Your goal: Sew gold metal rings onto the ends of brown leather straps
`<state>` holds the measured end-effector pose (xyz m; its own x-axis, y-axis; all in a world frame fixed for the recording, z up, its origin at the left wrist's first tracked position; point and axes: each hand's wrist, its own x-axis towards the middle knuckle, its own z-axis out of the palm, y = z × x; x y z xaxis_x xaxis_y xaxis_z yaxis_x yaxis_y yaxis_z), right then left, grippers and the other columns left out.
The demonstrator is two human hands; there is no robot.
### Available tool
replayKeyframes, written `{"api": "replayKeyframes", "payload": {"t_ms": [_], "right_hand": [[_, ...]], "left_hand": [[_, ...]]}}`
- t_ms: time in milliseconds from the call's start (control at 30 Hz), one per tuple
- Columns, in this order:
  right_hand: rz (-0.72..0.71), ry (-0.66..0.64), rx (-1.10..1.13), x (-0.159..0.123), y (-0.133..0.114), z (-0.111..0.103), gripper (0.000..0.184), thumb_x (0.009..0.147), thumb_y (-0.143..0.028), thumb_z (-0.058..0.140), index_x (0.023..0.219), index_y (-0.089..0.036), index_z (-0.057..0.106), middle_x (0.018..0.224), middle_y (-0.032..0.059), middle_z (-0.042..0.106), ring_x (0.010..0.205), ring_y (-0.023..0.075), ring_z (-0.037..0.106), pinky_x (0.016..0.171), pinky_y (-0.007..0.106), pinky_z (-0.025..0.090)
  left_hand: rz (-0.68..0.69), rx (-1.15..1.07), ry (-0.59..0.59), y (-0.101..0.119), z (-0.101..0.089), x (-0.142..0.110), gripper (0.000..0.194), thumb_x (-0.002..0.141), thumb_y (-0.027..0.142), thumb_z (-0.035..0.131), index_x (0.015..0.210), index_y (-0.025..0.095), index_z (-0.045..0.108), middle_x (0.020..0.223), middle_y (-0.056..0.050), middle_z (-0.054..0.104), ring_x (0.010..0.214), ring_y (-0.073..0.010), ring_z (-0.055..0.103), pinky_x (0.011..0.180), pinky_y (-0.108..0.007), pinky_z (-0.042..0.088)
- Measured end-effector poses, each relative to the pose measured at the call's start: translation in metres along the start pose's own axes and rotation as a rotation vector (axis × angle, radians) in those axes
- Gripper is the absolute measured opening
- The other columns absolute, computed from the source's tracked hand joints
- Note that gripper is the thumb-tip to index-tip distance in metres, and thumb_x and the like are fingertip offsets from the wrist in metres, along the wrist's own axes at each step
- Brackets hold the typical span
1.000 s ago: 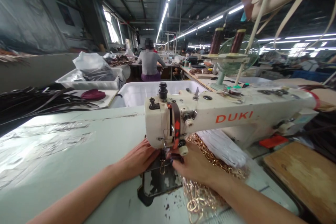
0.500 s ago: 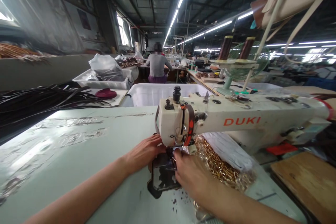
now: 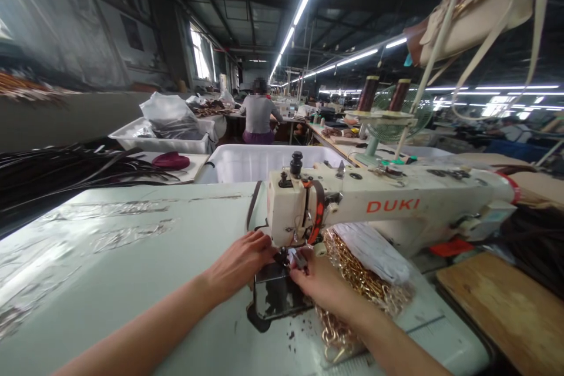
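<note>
A cream sewing machine (image 3: 388, 202) marked DUKI stands on a pale green table (image 3: 132, 247). My left hand (image 3: 240, 261) lies by the needle area, fingers curled against a small dark piece under the presser foot. My right hand (image 3: 319, 282) is on the other side, its fingers pinching a small metal clasp (image 3: 299, 258) at the needle. A dark strap (image 3: 252, 208) runs out behind the machine head. Under my right wrist lies a clear bag of gold chains (image 3: 365, 282). The dark needle plate (image 3: 277, 299) shows between my hands.
A heap of dark straps (image 3: 66, 167) lies at the far left. White bins (image 3: 247, 161) stand behind the table. A wooden board (image 3: 506, 305) is at the right. A green fan (image 3: 392, 114) and thread cones stand behind the machine. A person (image 3: 258, 117) sits farther back. A beige bag (image 3: 476, 12) hangs overhead.
My right hand has slid back a little and now pinches the clasp at the needle. The dark strap has come out behind the machine head. The view has shifted slightly.
</note>
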<state>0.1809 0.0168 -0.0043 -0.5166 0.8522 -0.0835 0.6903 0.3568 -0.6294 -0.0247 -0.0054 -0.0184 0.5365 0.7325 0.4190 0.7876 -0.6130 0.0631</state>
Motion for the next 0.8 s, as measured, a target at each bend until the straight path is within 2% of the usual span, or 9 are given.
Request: {"api": "replayKeyframes", "payload": {"t_ms": [100, 233, 333, 400, 433, 500, 600, 700, 800], "right_hand": [[0.021, -0.055, 0.108, -0.002, 0.004, 0.009, 0.013, 0.086, -0.018, 0.046, 0.091, -0.016, 0.058, 0.064, 0.0006, 0.062, 0.056, 0.0135, 0.059, 0.052, 0.020, 0.039], [-0.006, -0.016, 0.213, -0.009, -0.005, 0.019, 0.009, 0.085, -0.016, 0.048, 0.091, -0.018, 0.055, 0.055, -0.0041, 0.055, 0.048, 0.0117, 0.056, 0.052, 0.020, 0.041], [0.012, -0.036, 0.377, -0.010, -0.008, 0.009, 0.007, 0.080, -0.013, 0.049, 0.081, -0.016, 0.055, 0.054, -0.0034, 0.053, 0.050, 0.0120, 0.056, 0.053, 0.020, 0.042], [0.038, -0.068, 0.449, -0.010, -0.005, -0.004, 0.010, 0.081, -0.014, 0.046, 0.077, -0.016, 0.056, 0.056, -0.0011, 0.056, 0.055, 0.0131, 0.058, 0.055, 0.021, 0.042], [0.028, -0.042, 0.421, -0.010, -0.002, -0.009, 0.012, 0.083, -0.014, 0.045, 0.079, -0.015, 0.057, 0.059, 0.0007, 0.058, 0.058, 0.0141, 0.060, 0.057, 0.022, 0.043], [-0.023, 0.080, 0.207, -0.012, 0.005, -0.019, 0.015, 0.083, -0.015, 0.046, 0.090, -0.014, 0.059, 0.075, 0.0064, 0.065, 0.069, 0.0183, 0.063, 0.064, 0.026, 0.046], [-0.092, 0.242, -0.181, -0.013, 0.014, -0.026, 0.024, 0.084, -0.021, 0.055, 0.106, -0.013, 0.059, 0.099, 0.0135, 0.065, 0.087, 0.0257, 0.063, 0.075, 0.034, 0.046], [-0.151, 0.196, -0.317, -0.006, 0.020, -0.030, 0.030, 0.088, -0.033, 0.058, 0.108, -0.013, 0.062, 0.104, 0.0139, 0.064, 0.092, 0.0272, 0.063, 0.079, 0.035, 0.046], [-0.303, 0.130, -0.372, 0.007, 0.025, -0.031, 0.023, 0.091, -0.031, 0.054, 0.103, -0.015, 0.067, 0.105, 0.0117, 0.066, 0.097, 0.0244, 0.062, 0.082, 0.031, 0.044]], "left_hand": [[-0.041, -0.041, -0.037, -0.001, 0.000, 0.000, 0.023, 0.097, 0.028, 0.044, 0.105, 0.021, 0.065, 0.102, -0.007, 0.063, 0.100, -0.0210, 0.059, 0.089, -0.034, 0.050], [-0.016, -0.108, -0.115, -0.008, -0.003, 0.006, 0.027, 0.099, 0.026, 0.039, 0.100, 0.023, 0.066, 0.105, -0.004, 0.065, 0.107, -0.0179, 0.058, 0.092, -0.026, 0.047], [-0.005, -0.111, -0.152, -0.007, -0.004, 0.008, 0.028, 0.099, 0.025, 0.038, 0.104, 0.026, 0.066, 0.108, -0.002, 0.065, 0.110, -0.0189, 0.057, 0.095, -0.028, 0.046], [-0.036, -0.083, -0.151, -0.003, -0.002, 0.005, 0.029, 0.099, 0.027, 0.037, 0.113, 0.027, 0.063, 0.115, -0.005, 0.063, 0.111, -0.0231, 0.055, 0.096, -0.036, 0.046], [-0.063, -0.063, -0.145, 0.000, 0.000, 0.002, 0.031, 0.099, 0.027, 0.036, 0.115, 0.025, 0.062, 0.115, -0.007, 0.062, 0.111, -0.0260, 0.055, 0.095, -0.041, 0.046], [-0.133, -0.026, -0.132, 0.006, 0.004, -0.003, 0.032, 0.098, 0.029, 0.037, 0.115, 0.021, 0.063, 0.108, -0.011, 0.063, 0.103, -0.0300, 0.058, 0.089, -0.047, 0.049], [-0.238, -0.019, -0.118, 0.013, 0.009, -0.008, 0.029, 0.095, 0.034, 0.046, 0.113, 0.021, 0.065, 0.100, -0.010, 0.063, 0.090, -0.0278, 0.062, 0.079, -0.043, 0.053], [-0.327, -0.065, -0.093, 0.016, 0.010, -0.006, 0.024, 0.091, 0.037, 0.056, 0.111, 0.029, 0.065, 0.105, -0.005, 0.062, 0.093, -0.0233, 0.063, 0.079, -0.034, 0.054], [-0.401, -0.110, -0.071, 0.020, 0.011, -0.003, 0.020, 0.089, 0.037, 0.058, 0.106, 0.030, 0.067, 0.105, -0.002, 0.063, 0.094, -0.0201, 0.063, 0.081, -0.030, 0.053]]}}
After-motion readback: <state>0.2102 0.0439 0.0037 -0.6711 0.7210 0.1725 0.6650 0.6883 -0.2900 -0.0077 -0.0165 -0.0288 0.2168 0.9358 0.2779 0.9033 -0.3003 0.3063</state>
